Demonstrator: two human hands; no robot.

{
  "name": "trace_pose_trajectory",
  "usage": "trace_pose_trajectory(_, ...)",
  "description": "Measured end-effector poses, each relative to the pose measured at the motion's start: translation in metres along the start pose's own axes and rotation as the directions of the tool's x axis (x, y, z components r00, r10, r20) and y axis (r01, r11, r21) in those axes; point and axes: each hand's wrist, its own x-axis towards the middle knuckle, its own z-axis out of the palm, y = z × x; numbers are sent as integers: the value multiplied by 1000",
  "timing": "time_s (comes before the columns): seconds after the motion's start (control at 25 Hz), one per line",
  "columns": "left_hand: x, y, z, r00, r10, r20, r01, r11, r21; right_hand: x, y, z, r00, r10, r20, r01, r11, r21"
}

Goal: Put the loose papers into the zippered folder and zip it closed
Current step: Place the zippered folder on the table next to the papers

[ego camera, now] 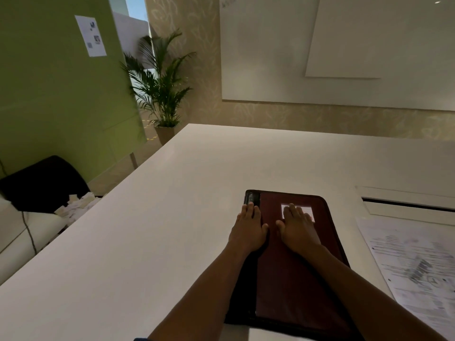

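Folder: your zippered folder (295, 262) lies flat and shut on the white worktop (172, 217), dark red with a black spine strip along its left side, its near end at the worktop's front edge.
Left hand: your left hand (248, 230) rests flat, fingers spread, on the folder's left edge near the far corner, gripping nothing.
Right hand: your right hand (299, 230) lies palm down on the cover, fingers over a small white label (307, 209), holding nothing.
Papers: the loose papers (416, 267) lie on the worktop to the right of the folder, apart from it.
Open room: bare worktop stretches left and beyond the folder; a recessed slot panel (406, 203) sits beyond the papers.
Writing: print on the label and papers is too blurred to read.
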Motion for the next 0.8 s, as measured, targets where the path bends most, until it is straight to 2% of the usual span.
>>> trace_pose_trajectory(0.12, 12, 0, 2, 1000, -23, -16, 23, 999, -26, 26, -4, 0, 1000, -4, 29, 3, 999, 45)
trace_pose_trajectory(0.36, 31, -2, 8, 995, -85, -49, 81, 993, -84, 79, -17, -7, 999, -38, -34, 38, 999, -4)
trace_pose_trajectory(0.48, 28, -3, 16, 989, -98, -114, 89, 993, -74, 112, -27, -17, 998, 34, 57, -32, 998, -47)
trace_pose_trajectory(0.64, 29, -1, 20, 983, -104, -154, 99, 994, -43, 149, -44, -25, 967, 148, 207, -169, 981, 90)
trace_pose_trajectory(0.8, 29, -3, 21, 981, -111, -161, 105, 993, -43, 169, -59, -26, 913, 234, 333, -296, 944, 148)
